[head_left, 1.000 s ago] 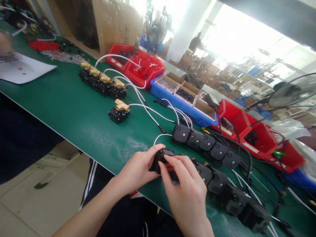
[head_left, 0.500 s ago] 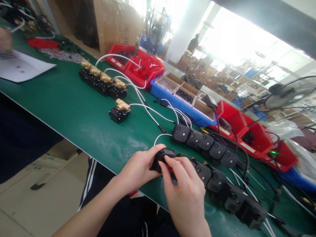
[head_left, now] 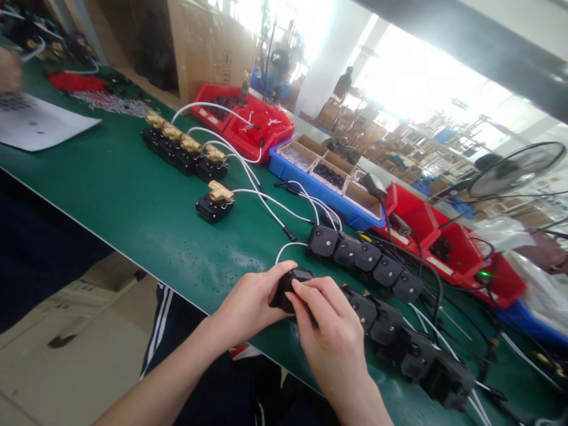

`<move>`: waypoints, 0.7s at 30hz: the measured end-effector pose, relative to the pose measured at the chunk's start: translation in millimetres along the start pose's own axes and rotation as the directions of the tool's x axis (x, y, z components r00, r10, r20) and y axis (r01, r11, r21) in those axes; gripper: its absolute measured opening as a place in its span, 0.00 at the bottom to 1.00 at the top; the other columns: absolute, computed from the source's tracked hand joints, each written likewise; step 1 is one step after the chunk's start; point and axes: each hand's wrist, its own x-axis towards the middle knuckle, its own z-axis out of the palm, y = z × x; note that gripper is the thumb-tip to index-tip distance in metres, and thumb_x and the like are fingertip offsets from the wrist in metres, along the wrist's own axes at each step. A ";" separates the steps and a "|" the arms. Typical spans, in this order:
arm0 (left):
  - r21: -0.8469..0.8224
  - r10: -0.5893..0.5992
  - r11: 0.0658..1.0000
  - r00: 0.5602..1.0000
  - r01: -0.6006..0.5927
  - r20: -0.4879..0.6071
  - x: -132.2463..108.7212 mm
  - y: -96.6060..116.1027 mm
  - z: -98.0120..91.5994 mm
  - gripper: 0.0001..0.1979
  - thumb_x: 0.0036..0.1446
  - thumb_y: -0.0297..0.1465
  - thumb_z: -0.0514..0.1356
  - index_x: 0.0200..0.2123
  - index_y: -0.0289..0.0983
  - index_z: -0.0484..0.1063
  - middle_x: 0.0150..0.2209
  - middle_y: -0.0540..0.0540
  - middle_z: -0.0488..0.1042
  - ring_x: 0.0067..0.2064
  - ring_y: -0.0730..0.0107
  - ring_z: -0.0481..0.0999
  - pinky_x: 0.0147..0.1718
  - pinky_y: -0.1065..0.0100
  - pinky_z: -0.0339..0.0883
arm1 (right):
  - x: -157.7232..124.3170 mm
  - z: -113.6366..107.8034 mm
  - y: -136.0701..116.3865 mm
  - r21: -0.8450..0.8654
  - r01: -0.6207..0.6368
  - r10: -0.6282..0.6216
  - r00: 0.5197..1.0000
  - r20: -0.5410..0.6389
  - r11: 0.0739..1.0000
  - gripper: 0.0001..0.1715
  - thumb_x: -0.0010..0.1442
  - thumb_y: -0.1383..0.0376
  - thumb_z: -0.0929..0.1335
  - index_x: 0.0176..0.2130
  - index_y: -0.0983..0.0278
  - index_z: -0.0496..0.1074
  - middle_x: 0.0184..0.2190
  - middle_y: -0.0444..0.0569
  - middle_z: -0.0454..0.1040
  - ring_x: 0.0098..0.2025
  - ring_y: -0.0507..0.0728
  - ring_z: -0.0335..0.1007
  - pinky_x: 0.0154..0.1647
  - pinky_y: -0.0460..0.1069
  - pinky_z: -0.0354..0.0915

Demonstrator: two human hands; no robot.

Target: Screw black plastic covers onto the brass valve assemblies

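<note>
My left hand [head_left: 252, 299] is wrapped round a black boxy unit [head_left: 283, 291], with the thumb over its top edge. A white cable leads up behind this unit. My right hand [head_left: 332, 328] is closed, its thumb and forefinger pinched together against the unit's near face; any small part between those fingertips is hidden. Just beyond lies a row of black housings [head_left: 368, 257] with screws in their faces. A second row of black units [head_left: 417, 355] runs to the right of my right hand.
A black unit with a brass fitting [head_left: 215, 201] sits left of centre, several more [head_left: 184, 145] behind it. Red bins [head_left: 222, 127], a blue divided tray [head_left: 310, 184] and more red bins [head_left: 452, 260] line the back. Another person's hand [head_left: 9, 71] is beside white paper [head_left: 48, 124].
My right hand's fingertips have shifted slightly on the unit's face, and its wrist has swung a little to the right. My left hand keeps its hold.
</note>
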 end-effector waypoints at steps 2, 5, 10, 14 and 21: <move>-0.005 -0.007 1.000 1.000 0.007 0.004 -0.4 -0.2 -0.1 0.32 0.47 0.25 0.62 0.58 0.43 0.65 0.22 0.59 0.61 0.24 0.74 0.64 0.25 0.74 0.54 | 0.7 -1.0 1.4 0.031 -0.010 0.010 1.000 0.004 0.999 0.06 0.65 0.73 0.65 0.38 0.65 0.73 0.33 0.47 0.71 0.35 0.50 0.70 0.37 0.44 0.69; -0.007 -0.003 1.000 1.000 0.003 0.002 -1.2 0.6 0.3 0.33 0.46 0.24 0.61 0.58 0.42 0.65 0.21 0.59 0.60 0.23 0.73 0.63 0.26 0.74 0.55 | 1.3 3.1 -1.3 0.012 -0.024 0.024 0.999 -0.021 1.000 0.07 0.65 0.72 0.66 0.34 0.65 0.72 0.30 0.46 0.70 0.31 0.49 0.68 0.33 0.44 0.67; 0.015 -0.006 1.000 1.000 0.006 0.013 -0.2 1.9 -1.3 0.33 0.47 0.23 0.58 0.59 0.42 0.64 0.20 0.59 0.59 0.23 0.72 0.64 0.27 0.72 0.56 | -4.1 14.0 -6.7 0.001 -0.058 0.058 0.988 -0.142 0.998 0.03 0.65 0.72 0.66 0.38 0.67 0.72 0.29 0.47 0.71 0.31 0.51 0.69 0.33 0.45 0.68; 0.024 -0.080 0.997 0.995 0.078 0.052 -8.7 2.3 -14.6 0.38 0.49 0.25 0.62 0.64 0.43 0.57 0.21 0.60 0.61 0.23 0.72 0.65 0.25 0.73 0.52 | -18.4 4.7 -12.6 0.066 -0.119 0.129 0.975 -0.183 0.991 0.12 0.64 0.70 0.68 0.49 0.66 0.71 0.36 0.50 0.73 0.33 0.50 0.70 0.34 0.45 0.72; -0.663 -0.484 0.609 0.866 0.435 0.123 -64.9 22.5 5.6 0.29 0.55 0.60 0.51 0.28 0.38 0.66 0.16 0.57 0.55 0.17 0.79 0.50 0.14 0.75 0.40 | -49.5 7.1 -35.8 0.195 0.020 0.019 0.980 -0.199 0.981 0.09 0.64 0.71 0.66 0.43 0.64 0.74 0.33 0.50 0.75 0.33 0.54 0.71 0.32 0.48 0.71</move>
